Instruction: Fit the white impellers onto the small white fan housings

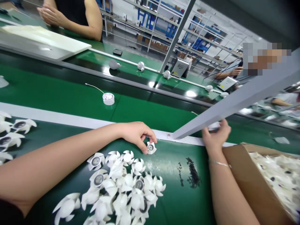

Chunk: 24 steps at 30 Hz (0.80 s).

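Observation:
My left hand point(140, 136) pinches a small white fan blade point(151, 147) between thumb and fingers, its round metal-lined hub facing up. Below that hand lies a heap of similar white fan blades point(122, 178), some hub side up. Over the green belt, my right hand point(217, 134) has thumb and fingers around a white part point(213, 126), partly hidden by the slanted post. A thin wire sticks out on the post's other side. Farther left on the belt sits a round white motor housing point(108, 99) with a thin wire.
A slanted grey post point(211, 111) rises between my hands. At right stands a cardboard box point(243, 168) full of white parts. Small black pieces point(193, 175) lie on the green bench. More fan blades point(10, 137) are at far left. Co-workers sit across the belt.

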Motion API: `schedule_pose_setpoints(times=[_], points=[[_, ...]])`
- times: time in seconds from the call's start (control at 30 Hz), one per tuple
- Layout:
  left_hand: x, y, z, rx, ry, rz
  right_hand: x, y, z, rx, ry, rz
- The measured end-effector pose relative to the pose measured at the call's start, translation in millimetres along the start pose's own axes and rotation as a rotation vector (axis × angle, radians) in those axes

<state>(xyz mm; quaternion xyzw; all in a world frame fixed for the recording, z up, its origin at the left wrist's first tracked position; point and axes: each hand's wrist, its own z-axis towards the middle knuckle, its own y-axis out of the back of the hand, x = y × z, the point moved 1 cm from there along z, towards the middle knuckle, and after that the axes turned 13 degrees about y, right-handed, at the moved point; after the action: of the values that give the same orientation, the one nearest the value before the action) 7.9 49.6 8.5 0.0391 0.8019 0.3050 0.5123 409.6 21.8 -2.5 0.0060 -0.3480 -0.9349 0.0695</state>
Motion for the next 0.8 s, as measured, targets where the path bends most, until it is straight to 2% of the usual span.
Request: schedule_pose_setpoints(times=[0.07,0.1,0.13,0.2,0.23,0.27,0.33,0.4,0.47,0.57,0.63,0.8], points=[[0.8,0.0,-0.7,0.007,-0.005,-0.011,20.3,29.2,0.2,-0.211,0.075,-0.07],[1.7,0.1,-0.5,0.018,-0.006,-0.022,35.0,45.3,-0.2,-0.357,0.16,-0.087],[3.0,0.3,0.1,0.031,-0.007,-0.04,52.5,60.7,-1.4,-0.461,0.214,-0.039],[6.1,1.2,2.3,0.063,0.0,-0.096,94.8,86.1,-6.9,-0.536,0.225,0.223],[7.8,1.9,3.6,0.079,0.004,-0.139,117.6,94.8,-11.4,-0.532,0.154,0.415],[9.4,2.7,5.1,0.092,0.007,-0.19,140.6,99.6,-16.5,-0.422,0.068,0.592],[12.3,4.5,7.6,0.093,0.016,-0.292,181.2,100.1,-28.1,-0.127,-0.075,0.791],[14.2,6.2,9.1,0.068,0.025,-0.352,208.2,92.9,-37.7,0.106,-0.088,0.927],[14.9,6.9,9.4,0.05,0.029,-0.374,220.3,82.8,-42.6,0.241,-0.011,0.959],[13.4,6.2,8.6,0.051,0.01,-0.4,223.4,69.2,-44.0,0.334,0.166,0.849],[11.0,5.4,7.6,0.041,0.003,-0.381,224.3,63.4,-45.0,0.342,0.261,0.759],[5.5,7.1,5.7,0.057,0.065,-0.246,231.2,58.7,-49.0,0.346,0.27,0.668]])
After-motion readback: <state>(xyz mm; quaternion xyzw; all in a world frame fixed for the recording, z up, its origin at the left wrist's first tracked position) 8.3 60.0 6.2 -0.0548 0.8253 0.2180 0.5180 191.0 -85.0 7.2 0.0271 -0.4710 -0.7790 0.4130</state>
